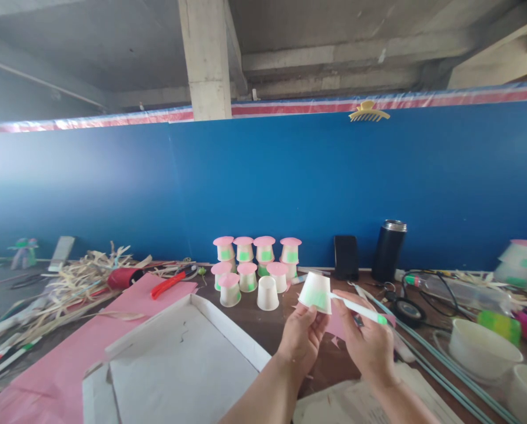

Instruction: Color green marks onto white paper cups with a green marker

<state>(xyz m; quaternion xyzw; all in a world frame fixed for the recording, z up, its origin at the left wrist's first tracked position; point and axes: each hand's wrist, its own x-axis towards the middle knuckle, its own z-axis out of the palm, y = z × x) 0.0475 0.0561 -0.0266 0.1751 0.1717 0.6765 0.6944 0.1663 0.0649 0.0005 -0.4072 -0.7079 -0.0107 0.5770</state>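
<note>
My left hand (299, 337) holds a small white paper cup (315, 292) upside down, with a green patch on its side. My right hand (369, 341) grips a white stick with a green end (361, 310), its tip touching the cup's side. Just behind the hands stands a cluster of several upturned cups with pink tops and green patches (255, 259), plus one plain white upturned cup (268, 292).
A white cardboard tray (228, 330) lies on pink paper (46, 365) at the left front. Straw strips, a red tool (168, 284) and markers lie left. A black flask (389, 250), a black phone (346, 257), cables, white bowls (481, 347) and a blue wall (263, 182) surround them.
</note>
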